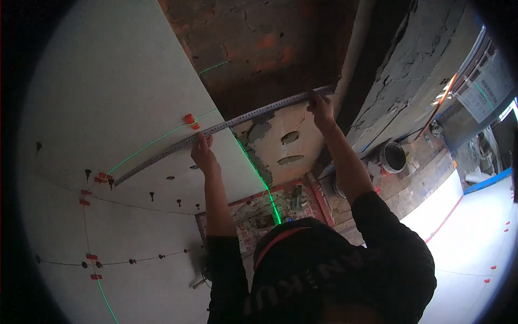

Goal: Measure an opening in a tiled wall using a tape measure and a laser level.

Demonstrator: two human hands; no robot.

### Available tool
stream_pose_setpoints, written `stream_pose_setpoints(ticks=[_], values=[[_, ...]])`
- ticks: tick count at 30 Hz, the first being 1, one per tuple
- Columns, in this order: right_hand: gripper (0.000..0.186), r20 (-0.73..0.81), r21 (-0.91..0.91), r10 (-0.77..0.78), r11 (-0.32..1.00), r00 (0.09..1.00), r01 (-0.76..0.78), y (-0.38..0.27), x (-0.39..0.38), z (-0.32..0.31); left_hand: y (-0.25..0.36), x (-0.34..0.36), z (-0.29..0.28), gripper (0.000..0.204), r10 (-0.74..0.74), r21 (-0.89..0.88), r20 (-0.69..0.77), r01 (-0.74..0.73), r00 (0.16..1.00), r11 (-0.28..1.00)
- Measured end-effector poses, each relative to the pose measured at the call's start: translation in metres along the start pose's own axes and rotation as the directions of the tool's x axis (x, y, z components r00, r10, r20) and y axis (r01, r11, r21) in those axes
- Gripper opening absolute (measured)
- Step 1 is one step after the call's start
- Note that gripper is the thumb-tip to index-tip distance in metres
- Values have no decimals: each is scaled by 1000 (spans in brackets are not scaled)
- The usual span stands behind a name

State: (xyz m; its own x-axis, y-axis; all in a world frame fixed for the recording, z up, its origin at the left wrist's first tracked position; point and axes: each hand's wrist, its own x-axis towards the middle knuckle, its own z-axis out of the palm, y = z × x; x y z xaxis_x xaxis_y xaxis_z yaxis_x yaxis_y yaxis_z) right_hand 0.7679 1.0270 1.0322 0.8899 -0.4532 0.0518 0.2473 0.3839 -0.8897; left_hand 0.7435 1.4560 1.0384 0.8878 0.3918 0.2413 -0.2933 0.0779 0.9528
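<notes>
Neither my left hand nor my right hand can be made out as mine. A person in a dark top (pixel 340 281), seen from behind, reaches forward with both bare arms. That person's left hand (pixel 204 148) grips a long marked metal measuring strip (pixel 253 113), close to a red levelling wedge (pixel 190 121). Their right hand (pixel 321 108) holds it near its right end. The strip crosses a white tiled surface (pixel 118 75) and a beige section with grey mortar patches (pixel 299 154), below a dark rough brick area (pixel 259 43). Green laser lines run over these surfaces.
A bucket (pixel 393 158) stands on dusty boards at the right, near cracked grey render (pixel 399 65) and bagged material (pixel 483 86). More white tiles (pixel 140 286) with clips and red wedges lie at lower left, others at lower right (pixel 464 254). A mortar-smeared red-edged patch (pixel 248 213) is at centre.
</notes>
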Motion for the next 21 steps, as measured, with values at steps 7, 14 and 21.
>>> stream_pose_setpoints(ticks=[7, 14, 21], values=[[25, 23, 24, 61, 998, 998, -62, -2, -6, -6, -7, -4, -1, 54, -48, -21, -25, 48, 999, 999], [19, 56, -17, 78, 997, 995, -77, -6, 8, -16, -2, -1, 16, 48, -25, -83, -22, 23, 999, 996], [23, 91, -28, -74, 997, 993, 77, -12, -55, -10, -32, -65, -18, 39, -200, -323, 3, 190, 980, 927]])
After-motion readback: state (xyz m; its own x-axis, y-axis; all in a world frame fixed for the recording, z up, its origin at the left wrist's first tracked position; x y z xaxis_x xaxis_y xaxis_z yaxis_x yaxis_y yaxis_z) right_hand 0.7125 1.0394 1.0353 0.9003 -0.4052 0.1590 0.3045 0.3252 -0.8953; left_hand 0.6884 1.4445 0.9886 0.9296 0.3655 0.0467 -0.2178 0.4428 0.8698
